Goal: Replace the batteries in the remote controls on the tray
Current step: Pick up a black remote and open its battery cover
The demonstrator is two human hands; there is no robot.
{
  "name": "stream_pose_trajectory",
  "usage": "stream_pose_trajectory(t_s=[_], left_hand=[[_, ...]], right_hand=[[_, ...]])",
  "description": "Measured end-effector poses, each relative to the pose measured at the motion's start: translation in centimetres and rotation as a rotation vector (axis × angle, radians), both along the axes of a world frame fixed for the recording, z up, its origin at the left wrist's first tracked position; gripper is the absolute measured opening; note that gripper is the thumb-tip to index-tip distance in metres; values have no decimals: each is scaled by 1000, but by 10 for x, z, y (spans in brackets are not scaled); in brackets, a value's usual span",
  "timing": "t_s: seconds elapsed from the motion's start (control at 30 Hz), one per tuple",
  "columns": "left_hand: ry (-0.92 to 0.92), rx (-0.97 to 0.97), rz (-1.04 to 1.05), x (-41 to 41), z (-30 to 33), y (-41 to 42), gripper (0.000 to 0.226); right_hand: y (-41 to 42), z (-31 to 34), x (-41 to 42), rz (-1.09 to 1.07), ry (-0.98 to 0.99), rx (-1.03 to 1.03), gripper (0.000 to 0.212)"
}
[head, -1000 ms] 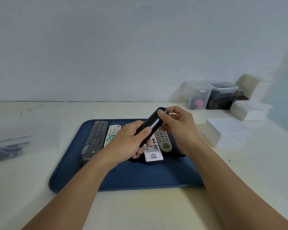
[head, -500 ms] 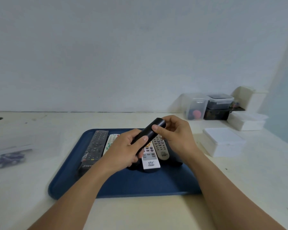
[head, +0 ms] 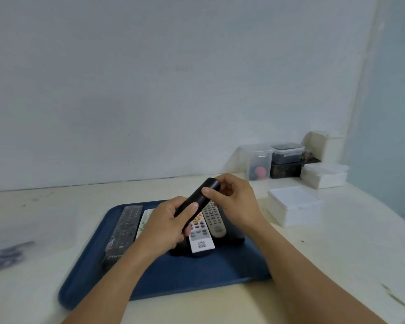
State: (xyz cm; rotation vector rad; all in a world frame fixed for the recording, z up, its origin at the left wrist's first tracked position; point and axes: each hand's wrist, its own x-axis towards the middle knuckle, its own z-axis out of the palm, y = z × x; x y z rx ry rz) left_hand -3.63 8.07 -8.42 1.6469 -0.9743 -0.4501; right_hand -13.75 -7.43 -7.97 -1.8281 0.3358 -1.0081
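The person holds a black remote control (head: 198, 198) up above the blue tray (head: 211, 272), tilted so its far end rises away from the body. It appears lifted clear of the others so that both hands can work on its plain, buttonless side, which faces the camera; that is probably the back, where the battery cover would be, though no seam of a cover can be made out.

The left hand (head: 166, 228) wraps the near, lower end, fingers curled round the body and the thumb (head: 189, 210) laid along the top face, which steadies it. The right hand (head: 234, 202) pinches the far, upper end, its thumb (head: 212, 192) pressing on the top face and the other fingers curled behind. That suits a thumb push to slide a cover off, judging by the pose.

Below the hands, on the tray, lie the remaining remotes side by side: a long dark remote (head: 124, 232) at the left, a white remote (head: 199, 237) and a grey remote (head: 214, 218) just beside it. The tray sits on the pale surface (head: 313, 265), with a white box (head: 295, 205) well apart at the right.
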Motion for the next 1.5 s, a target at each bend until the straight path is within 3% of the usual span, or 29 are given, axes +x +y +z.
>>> stream_pose_trajectory(t_s=[0.17, 0.27, 0.33, 0.47, 0.67, 0.77, 0.83, 0.9, 0.97, 1.03, 1.1, 1.2, 1.27, 1.5], left_hand=[[51, -13, 52, 5, -2, -6, 24], [174, -81, 88, 6, -1, -6, 30], [200, -120, 121, 8, -1, -5, 32], [316, -223, 108, 3, 0, -6, 23], [575, -318, -17, -10, 4, -11, 18], [539, -275, -16, -15, 5, -10, 17], [471, -224, -21, -18, 4, -9, 13], [374, -174, -12, -23, 7, -12, 18], [265, -143, -13, -33, 15, -18, 22], [220, -153, -42, -45, 25, -28, 18], [237, -157, -68, -56, 34, -40, 15], [272, -104, -78, -72, 40, -66, 16], [318, -54, -72, -83, 41, -86, 20], [429, -24, -8, -110, 18, -135, 19]], right_hand=[[3, 12, 0, -92, -32, -25, 9], [-5, 28, -17, 152, 2, 318, 18], [-11, 41, -38, 329, 177, 478, 19], [-10, 45, -60, 451, 617, 398, 18], [1, 33, -72, 350, 703, 384, 15], [5, 33, -77, 180, 855, 226, 26], [10, 36, -80, 72, 1043, 21, 36], [13, 42, -85, -23, 1096, -185, 43], [0, 49, -93, -128, 934, -321, 39], [-27, 60, -109, -219, 634, -397, 25], [-65, 65, -126, -247, 575, -511, 44], [-114, 58, -140, -188, 961, -634, 76], [-131, 49, -141, -141, 1126, -718, 75], [-144, 30, -141, -85, 1108, -1209, 48]])
